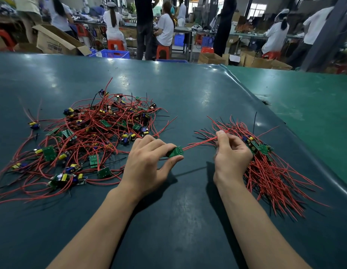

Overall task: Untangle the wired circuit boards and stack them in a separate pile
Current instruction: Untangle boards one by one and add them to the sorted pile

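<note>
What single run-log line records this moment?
left hand: pinches circuit board | right hand: pinches its red wires | tangled pile: left | sorted pile: right

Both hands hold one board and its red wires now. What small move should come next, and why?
Probably carry the board rightward onto the sorted pile: the left hand pinches it clear of the tangled heap, and the right hand holds its wires straight.

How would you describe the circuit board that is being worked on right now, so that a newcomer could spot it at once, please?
On the dark green table, look between the tangled heap on the left and the tidy pile on the right. The circuit board is pinched in the left hand, its red wires stretched across to the right hand. It alone is held in the fingers.
</note>
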Demonstrator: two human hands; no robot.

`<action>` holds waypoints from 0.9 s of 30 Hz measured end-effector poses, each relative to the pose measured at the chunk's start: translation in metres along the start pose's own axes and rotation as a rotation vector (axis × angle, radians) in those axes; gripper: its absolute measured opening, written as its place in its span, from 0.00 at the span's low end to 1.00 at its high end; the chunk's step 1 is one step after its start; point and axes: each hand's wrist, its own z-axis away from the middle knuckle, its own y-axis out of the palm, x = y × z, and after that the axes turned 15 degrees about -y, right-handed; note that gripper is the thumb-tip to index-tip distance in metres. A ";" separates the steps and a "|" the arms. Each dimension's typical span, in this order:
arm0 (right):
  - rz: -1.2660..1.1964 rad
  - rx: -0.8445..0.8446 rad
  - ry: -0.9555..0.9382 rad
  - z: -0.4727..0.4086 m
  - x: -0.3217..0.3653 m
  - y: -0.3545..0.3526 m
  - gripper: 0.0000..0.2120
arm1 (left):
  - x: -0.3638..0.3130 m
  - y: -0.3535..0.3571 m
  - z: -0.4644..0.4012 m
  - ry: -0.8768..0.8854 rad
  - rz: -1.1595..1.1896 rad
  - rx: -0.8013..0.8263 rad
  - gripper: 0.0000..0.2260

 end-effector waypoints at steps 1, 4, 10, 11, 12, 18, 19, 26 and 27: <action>0.011 0.000 -0.026 0.000 0.000 0.000 0.13 | 0.001 0.000 0.000 0.001 0.004 -0.003 0.14; 0.020 -0.024 -0.076 -0.002 0.001 -0.001 0.11 | 0.002 -0.001 0.000 -0.003 0.009 -0.007 0.13; 0.081 -0.049 -0.194 -0.001 0.003 -0.003 0.08 | 0.002 -0.003 0.000 0.001 -0.025 -0.055 0.12; 0.101 -0.068 -0.229 -0.001 0.005 -0.002 0.08 | 0.000 -0.003 0.000 0.000 -0.027 -0.056 0.12; 0.128 -0.085 -0.276 -0.001 0.006 -0.002 0.08 | -0.001 -0.003 -0.001 -0.001 -0.027 -0.052 0.13; 0.087 -0.163 -0.208 -0.009 0.010 -0.007 0.06 | 0.004 -0.007 -0.001 -0.093 -0.014 -0.128 0.13; 0.053 -0.117 -0.159 -0.008 0.011 -0.008 0.07 | 0.006 -0.008 -0.001 -0.115 -0.005 -0.160 0.13; -0.105 0.954 0.159 0.040 0.022 0.002 0.18 | 0.001 -0.010 -0.003 0.050 0.006 -0.014 0.15; -0.087 0.982 0.133 0.043 0.023 0.002 0.18 | 0.001 -0.011 -0.003 0.066 0.011 0.025 0.16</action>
